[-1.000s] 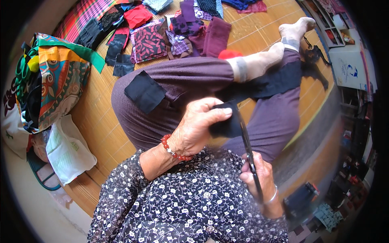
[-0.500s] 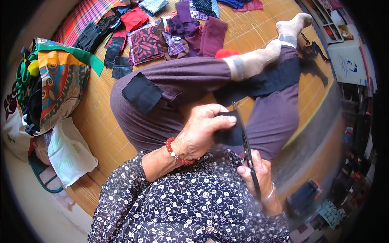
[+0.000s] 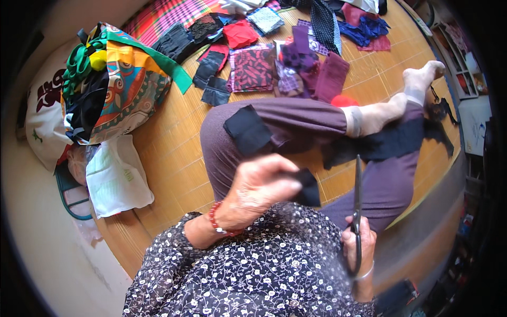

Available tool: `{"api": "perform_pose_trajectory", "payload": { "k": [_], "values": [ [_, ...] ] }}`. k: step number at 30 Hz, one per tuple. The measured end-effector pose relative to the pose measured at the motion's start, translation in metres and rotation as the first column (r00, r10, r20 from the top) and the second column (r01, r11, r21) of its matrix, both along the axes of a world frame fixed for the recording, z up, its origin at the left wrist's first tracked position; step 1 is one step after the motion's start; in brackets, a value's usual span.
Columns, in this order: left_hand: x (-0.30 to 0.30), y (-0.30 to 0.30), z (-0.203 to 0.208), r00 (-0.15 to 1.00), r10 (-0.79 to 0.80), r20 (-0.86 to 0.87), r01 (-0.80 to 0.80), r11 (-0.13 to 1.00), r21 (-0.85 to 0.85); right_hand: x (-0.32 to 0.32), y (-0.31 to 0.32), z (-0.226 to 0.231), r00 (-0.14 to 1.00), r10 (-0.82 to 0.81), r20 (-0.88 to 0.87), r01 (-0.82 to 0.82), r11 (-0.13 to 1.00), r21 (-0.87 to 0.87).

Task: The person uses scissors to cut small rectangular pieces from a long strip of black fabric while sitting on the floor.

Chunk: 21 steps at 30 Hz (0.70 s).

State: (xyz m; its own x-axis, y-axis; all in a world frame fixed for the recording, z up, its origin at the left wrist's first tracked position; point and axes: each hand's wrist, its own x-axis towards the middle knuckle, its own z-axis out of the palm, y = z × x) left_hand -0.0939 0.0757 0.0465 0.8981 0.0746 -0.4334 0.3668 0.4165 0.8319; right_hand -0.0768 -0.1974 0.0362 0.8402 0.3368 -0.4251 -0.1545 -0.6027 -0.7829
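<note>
Between the fingers and thumb of my left hand [image 3: 261, 182], which is blurred by motion, is a small black fabric piece [image 3: 310, 191]. My right hand [image 3: 360, 244] grips black-handled scissors [image 3: 358, 195], their blades together and pointing away from me. The blades stand apart from the fabric, to its right. On my left knee lies a black fabric square [image 3: 247, 130]. A longer strip of black fabric [image 3: 388, 141] is draped across my other shin, its ragged ends hanging to both sides.
Stacks of folded fabric scraps [image 3: 252, 68] spread over the bamboo mat [image 3: 177, 145] beyond my legs. At the left stand a patterned cloth bag [image 3: 134, 87] with green straps and a white plastic bag [image 3: 119, 177]. Shelving [image 3: 457, 63] lines the far right.
My left hand and its fabric piece have drawn away from the scissors, which now stand apart to the right with blades together. The view has shifted, so the surroundings sit further right.
</note>
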Motion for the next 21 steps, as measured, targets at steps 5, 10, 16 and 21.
{"api": "perform_pose_trajectory", "payload": {
  "k": [5,10,16,21],
  "values": [
    [0.006,0.047,0.006,0.953,0.21,0.22,-0.247,0.956,0.159,0.002,0.008,-0.001,0.98,0.124,0.152,-0.121,0.992,-0.032],
    [0.014,0.067,0.023,0.981,0.188,0.043,-0.191,0.917,0.35,0.001,0.011,0.0,0.97,0.139,0.201,-0.138,0.99,-0.019],
    [0.025,0.069,-0.011,0.941,-0.13,0.313,-0.276,0.238,0.931,0.001,0.01,-0.005,0.962,0.143,0.232,-0.145,0.989,-0.008],
    [0.027,0.062,-0.011,0.952,-0.16,0.262,-0.276,-0.07,0.959,0.001,0.01,-0.005,0.967,0.135,0.217,-0.136,0.991,-0.01]
  ]
}}
